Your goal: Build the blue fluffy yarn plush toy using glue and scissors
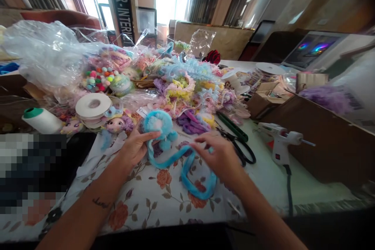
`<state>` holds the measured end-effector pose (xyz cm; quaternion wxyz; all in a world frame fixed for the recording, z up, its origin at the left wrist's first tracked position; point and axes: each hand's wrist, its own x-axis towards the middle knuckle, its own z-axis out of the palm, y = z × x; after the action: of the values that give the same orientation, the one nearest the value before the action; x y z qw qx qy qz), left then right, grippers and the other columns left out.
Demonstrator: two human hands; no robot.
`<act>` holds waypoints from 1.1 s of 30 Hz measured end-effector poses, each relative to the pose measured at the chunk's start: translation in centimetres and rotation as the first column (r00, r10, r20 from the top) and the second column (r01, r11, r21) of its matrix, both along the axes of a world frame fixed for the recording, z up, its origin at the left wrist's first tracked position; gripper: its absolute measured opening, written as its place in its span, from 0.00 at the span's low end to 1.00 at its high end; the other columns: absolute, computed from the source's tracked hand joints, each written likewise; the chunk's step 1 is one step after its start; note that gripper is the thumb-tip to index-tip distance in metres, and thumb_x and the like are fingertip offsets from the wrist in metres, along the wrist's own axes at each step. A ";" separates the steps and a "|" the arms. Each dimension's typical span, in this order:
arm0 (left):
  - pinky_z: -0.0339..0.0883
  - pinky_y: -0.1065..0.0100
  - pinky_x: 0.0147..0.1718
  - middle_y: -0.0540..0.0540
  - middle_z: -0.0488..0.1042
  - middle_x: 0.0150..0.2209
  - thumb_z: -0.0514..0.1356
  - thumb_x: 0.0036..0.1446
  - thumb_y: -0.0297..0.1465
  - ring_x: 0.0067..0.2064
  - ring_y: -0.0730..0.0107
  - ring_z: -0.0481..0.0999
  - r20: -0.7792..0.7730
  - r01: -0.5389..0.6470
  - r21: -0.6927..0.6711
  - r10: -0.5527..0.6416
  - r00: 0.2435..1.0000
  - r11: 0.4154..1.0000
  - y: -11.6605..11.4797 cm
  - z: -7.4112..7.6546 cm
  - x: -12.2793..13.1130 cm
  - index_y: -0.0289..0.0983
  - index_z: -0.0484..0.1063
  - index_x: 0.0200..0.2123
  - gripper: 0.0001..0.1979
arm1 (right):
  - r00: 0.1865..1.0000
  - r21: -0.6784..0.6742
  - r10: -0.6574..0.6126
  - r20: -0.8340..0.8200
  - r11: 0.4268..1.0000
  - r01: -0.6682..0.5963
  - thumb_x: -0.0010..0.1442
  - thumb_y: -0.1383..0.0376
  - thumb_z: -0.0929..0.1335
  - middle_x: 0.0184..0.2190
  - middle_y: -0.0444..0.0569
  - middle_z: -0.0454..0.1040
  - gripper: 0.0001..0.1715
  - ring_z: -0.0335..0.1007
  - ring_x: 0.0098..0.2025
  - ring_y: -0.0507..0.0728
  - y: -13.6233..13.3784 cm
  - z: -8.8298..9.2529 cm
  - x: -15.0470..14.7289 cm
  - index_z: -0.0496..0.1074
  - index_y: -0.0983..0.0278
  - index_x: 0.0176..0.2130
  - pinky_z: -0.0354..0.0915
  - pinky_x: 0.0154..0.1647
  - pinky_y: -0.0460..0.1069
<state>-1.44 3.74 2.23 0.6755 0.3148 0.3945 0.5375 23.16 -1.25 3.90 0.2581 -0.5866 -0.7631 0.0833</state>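
Near the middle of the floral tablecloth, my left hand (137,146) is closed on a fluffy light-blue pompom piece (158,123) with a pale centre and smaller blue balls hanging at its lower right. A fuzzy blue strip (166,162) runs from that piece toward my right hand (218,154). My right thumb and fingers pinch the strip, and the rest of it curls in a loop on the cloth below. Black-handled scissors (249,152) lie just right of my right hand, beside a dark green tool (233,125). A bundle of purple fuzzy strips (193,123) rests behind the hands.
A white glue gun (281,144) stands at the right before a cardboard box (328,136). Ribbon spools (93,105) and a thread cone (42,120) are at the left. Behind spreads a heap of pastel lace trims (187,70) and clear plastic bags (47,50).
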 end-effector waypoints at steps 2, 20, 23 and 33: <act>0.80 0.68 0.41 0.49 0.83 0.40 0.74 0.43 0.19 0.44 0.62 0.84 0.008 -0.008 0.059 0.007 1.000 0.998 -0.2 -0.2 0.3 0.41 0.74 0.54 0.34 | 0.983 -0.041 0.181 0.022 0.983 -0.180 0.67 0.50 0.70 0.37 0.54 0.82 0.18 0.78 0.42 0.63 0.1 0.2 -3.5 0.79 0.62 0.38 0.66 0.40 0.52; 0.76 0.70 0.42 0.54 0.79 0.35 0.76 0.39 0.21 0.39 0.69 0.82 0.067 -0.047 0.156 0.037 0.997 0.987 -0.4 -0.3 0.7 0.43 0.69 0.55 0.39 | 0.937 -0.215 0.223 -0.268 0.935 -0.284 0.60 0.70 0.68 0.24 0.45 0.74 0.09 0.68 0.26 0.52 2.3 -1.2 -8.8 0.73 0.64 0.27 0.57 0.28 0.46; 0.77 0.67 0.41 0.53 0.80 0.36 0.75 0.45 0.25 0.39 0.67 0.82 0.123 -0.057 0.131 0.041 0.992 0.990 0.2 -0.5 -0.2 0.44 0.69 0.56 0.35 | 0.902 -0.288 0.262 -0.344 0.885 -0.367 0.58 0.68 0.68 0.21 0.41 0.68 0.08 0.63 0.25 0.50 2.8 0.4 -6.3 0.70 0.63 0.26 0.56 0.27 0.45; 0.81 0.62 0.34 0.48 0.80 0.37 0.71 0.53 0.36 0.40 0.60 0.82 0.151 -0.104 0.043 0.097 0.984 0.994 0.6 0.0 -1.0 0.38 0.75 0.43 0.16 | 0.961 -0.355 0.058 -0.269 0.922 -0.155 0.58 0.45 0.70 0.17 0.41 0.61 0.27 0.53 0.21 0.50 4.8 3.1 0.8 0.69 0.63 0.22 0.50 0.23 0.48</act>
<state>-2.45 4.38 2.22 0.6668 0.2707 0.3448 0.6027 24.00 3.57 6.99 0.2323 -0.5667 -0.7250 0.3149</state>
